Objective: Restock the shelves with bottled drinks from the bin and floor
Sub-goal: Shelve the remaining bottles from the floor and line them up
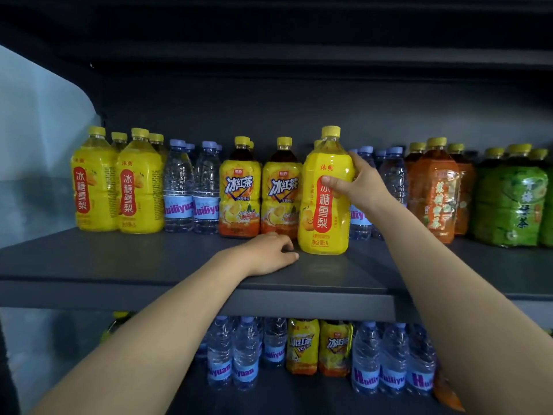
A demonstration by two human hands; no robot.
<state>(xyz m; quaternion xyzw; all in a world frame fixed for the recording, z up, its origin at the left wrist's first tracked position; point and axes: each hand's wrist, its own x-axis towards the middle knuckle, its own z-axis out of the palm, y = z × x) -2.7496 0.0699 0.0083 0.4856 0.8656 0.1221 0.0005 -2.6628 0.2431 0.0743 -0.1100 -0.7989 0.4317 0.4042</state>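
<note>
A yellow pear-drink bottle [323,229] is held upright on the upper shelf [119,259], its upper body wrapped by the fingers and thumb of the right hand [359,187]. Its base appears set down forward of the row. The left hand [269,253] is rested on the shelf just left of the bottle's base, fingers loosely curled, nothing held. The risk is judged to lie in the push back. Iced-tea bottles [281,193] stand close on the thumb side and water bottles [395,175] just behind the right hand. Either could be toppled if the bottle is slid in crooked.
</note>
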